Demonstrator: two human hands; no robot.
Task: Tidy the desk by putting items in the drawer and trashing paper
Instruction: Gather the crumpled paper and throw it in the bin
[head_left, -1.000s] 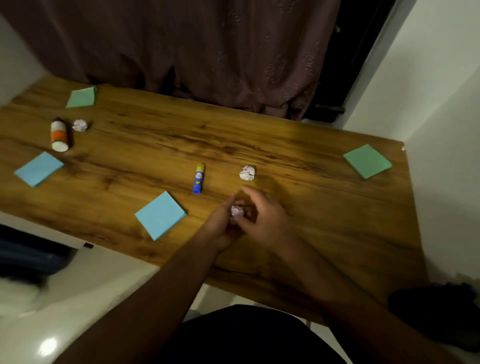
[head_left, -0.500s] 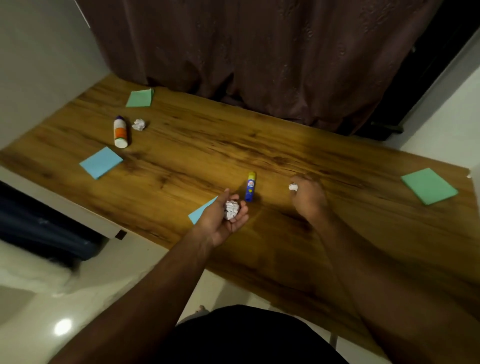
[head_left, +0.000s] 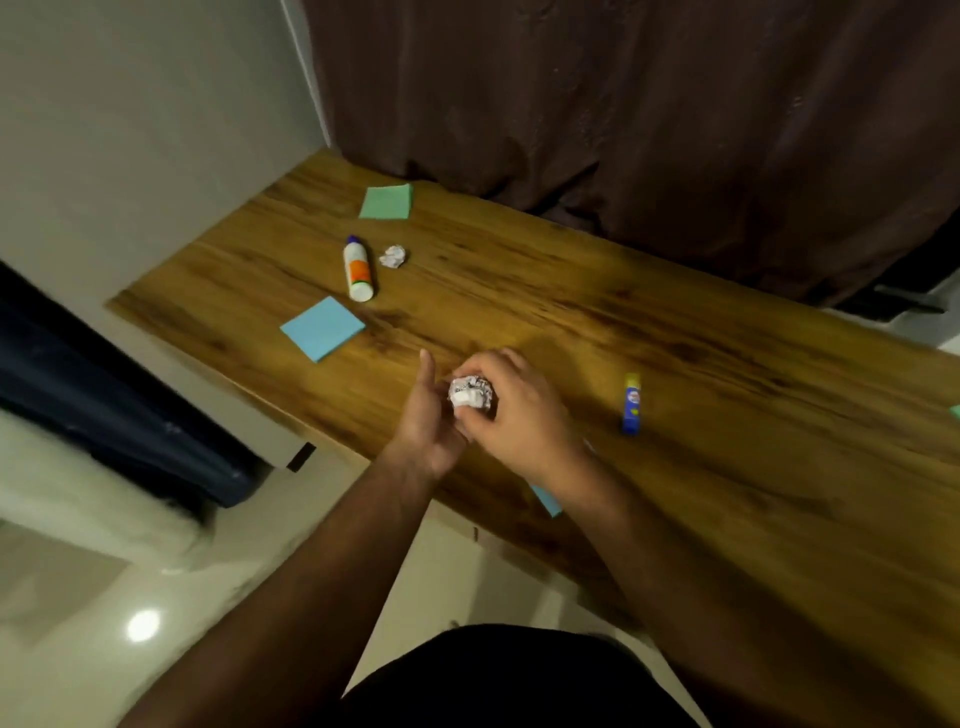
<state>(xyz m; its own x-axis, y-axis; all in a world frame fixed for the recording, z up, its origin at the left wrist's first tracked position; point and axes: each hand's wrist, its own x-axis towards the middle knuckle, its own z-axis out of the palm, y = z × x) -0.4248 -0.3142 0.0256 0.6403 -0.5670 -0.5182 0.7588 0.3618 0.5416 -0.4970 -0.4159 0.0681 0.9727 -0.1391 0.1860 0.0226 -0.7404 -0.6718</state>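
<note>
Right now, paper: a crumpled paper wad (head_left: 470, 399), possibly two pressed together, sits between both hands above the near edge of the desk (head_left: 571, 322).
Left hand: the left hand (head_left: 431, 421) cups the wad from below and the side, index finger sticking up straight, the rest curled loosely under it.
Right hand: the right hand (head_left: 514, 410) has its fingers curled over the top of the wad, pinching it against the left palm.
Risk, dropping: the left hold looks loose; if the right hand lets go to reach elsewhere, the wad could roll off onto the floor.
Risk, leftovers: another paper ball (head_left: 393, 256) lies far off beside the glue bottle (head_left: 358, 268); reaching for it with full hands could spill the wad.
Risk, rolling: the glue stick (head_left: 631, 404) lies on its side and could roll if a forearm nudges it.
Unclear: no drawer or bin shows, so the carry could be long.
Still out: blue notes (head_left: 323, 328) and green notes (head_left: 387, 202).
</note>
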